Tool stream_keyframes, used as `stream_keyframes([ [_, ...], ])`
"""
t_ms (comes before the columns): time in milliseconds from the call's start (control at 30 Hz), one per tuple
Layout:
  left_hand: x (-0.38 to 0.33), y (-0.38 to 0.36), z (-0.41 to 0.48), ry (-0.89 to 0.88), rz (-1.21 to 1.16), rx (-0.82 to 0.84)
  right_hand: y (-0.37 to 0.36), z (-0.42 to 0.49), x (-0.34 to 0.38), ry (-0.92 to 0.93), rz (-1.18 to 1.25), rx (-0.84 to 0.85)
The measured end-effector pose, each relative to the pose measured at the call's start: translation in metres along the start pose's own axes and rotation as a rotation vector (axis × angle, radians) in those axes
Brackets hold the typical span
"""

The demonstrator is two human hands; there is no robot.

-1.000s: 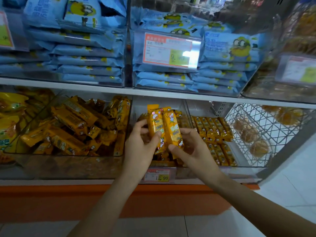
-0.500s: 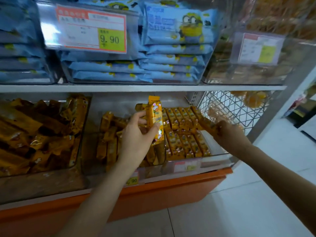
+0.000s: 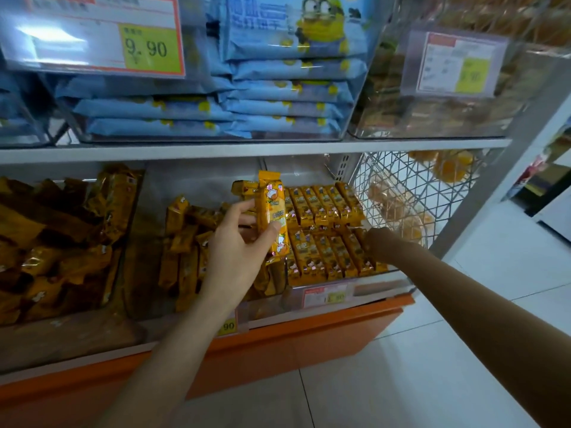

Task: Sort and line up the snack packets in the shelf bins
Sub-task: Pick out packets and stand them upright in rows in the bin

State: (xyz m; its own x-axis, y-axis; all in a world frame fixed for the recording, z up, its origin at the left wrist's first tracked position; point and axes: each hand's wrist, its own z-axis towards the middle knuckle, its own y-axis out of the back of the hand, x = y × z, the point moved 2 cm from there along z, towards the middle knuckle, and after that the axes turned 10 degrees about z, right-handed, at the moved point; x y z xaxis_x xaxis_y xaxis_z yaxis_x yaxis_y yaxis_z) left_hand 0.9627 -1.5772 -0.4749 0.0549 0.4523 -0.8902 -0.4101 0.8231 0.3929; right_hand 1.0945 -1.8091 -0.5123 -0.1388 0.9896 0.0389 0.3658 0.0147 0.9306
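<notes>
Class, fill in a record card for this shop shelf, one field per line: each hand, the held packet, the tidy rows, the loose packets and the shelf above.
Left hand: grips one yellow packet, held upright in front of the lower shelf
Right hand: at the right end of the front row; grip unclear
Tidy rows: two, right of the held packet
Loose packets: heaped, left of it
Shelf above: stacked blue packets

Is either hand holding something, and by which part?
Left hand pinches an upright yellow packet by its lower half. Right hand rests among the lined-up packets; grip unclear.
</notes>
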Motion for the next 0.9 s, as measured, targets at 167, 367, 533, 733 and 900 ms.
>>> stream_keyframes([
  [167, -0.001, 0.002, -0.001, 0.044, -0.047, 0.026, 0.010, -0.013, 0.014, 0.084, 0.151, -0.239],
  [367, -0.009, -0.005, -0.007, 0.037, -0.152, 0.093, 0.023, -0.092, 0.083, 0.503, 1.200, -0.195],
  [533, -0.010, -0.010, -0.011, -0.022, -0.099, 0.092, 0.013, -0.097, 0.090, 0.407, 1.492, -0.012],
  [733, 0.001, -0.005, -0.007, -0.385, 0.455, 0.092, 0.024, -0.075, 0.068, 0.262, 1.520, -0.139],
  [900, 0.020, -0.005, -0.001, -0.555, 0.688, 0.265, 0.015, -0.030, 0.035, 0.056, 1.130, -0.222],
])
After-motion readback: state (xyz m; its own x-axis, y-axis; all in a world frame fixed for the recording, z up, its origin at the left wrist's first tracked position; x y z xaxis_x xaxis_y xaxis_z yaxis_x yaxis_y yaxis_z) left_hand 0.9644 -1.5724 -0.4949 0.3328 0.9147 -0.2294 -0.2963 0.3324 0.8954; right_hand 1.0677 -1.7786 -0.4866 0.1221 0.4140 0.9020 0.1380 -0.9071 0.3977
